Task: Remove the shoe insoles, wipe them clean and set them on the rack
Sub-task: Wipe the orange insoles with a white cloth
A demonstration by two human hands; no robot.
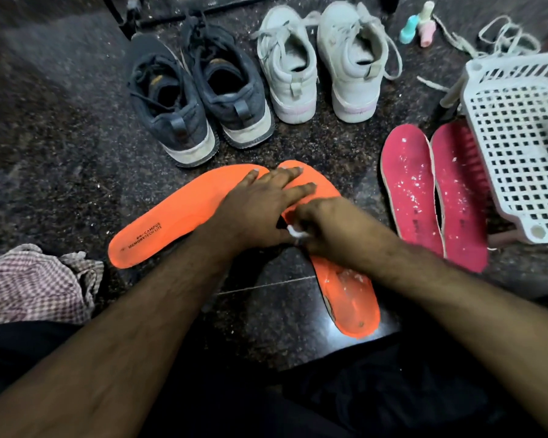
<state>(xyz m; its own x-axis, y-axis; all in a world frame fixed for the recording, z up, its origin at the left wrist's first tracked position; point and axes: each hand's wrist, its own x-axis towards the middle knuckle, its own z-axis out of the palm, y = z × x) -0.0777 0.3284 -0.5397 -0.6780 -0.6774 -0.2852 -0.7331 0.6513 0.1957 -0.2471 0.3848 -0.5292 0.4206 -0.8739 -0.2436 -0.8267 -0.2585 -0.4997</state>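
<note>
Two orange insoles lie on the dark floor in front of me, toes meeting. My left hand presses flat with straight fingers on the toe ends, over the left orange insole and the right orange insole. My right hand is curled over the right insole's middle and pinches a small white wad. White flecks cover that insole's heel. Two pink insoles speckled with white bits lie at the right, partly under a white perforated rack.
A dark blue pair of shoes and a white pair of shoes stand at the back. A checked cloth lies at the left. Small pastel bottles and loose white laces sit at the back right.
</note>
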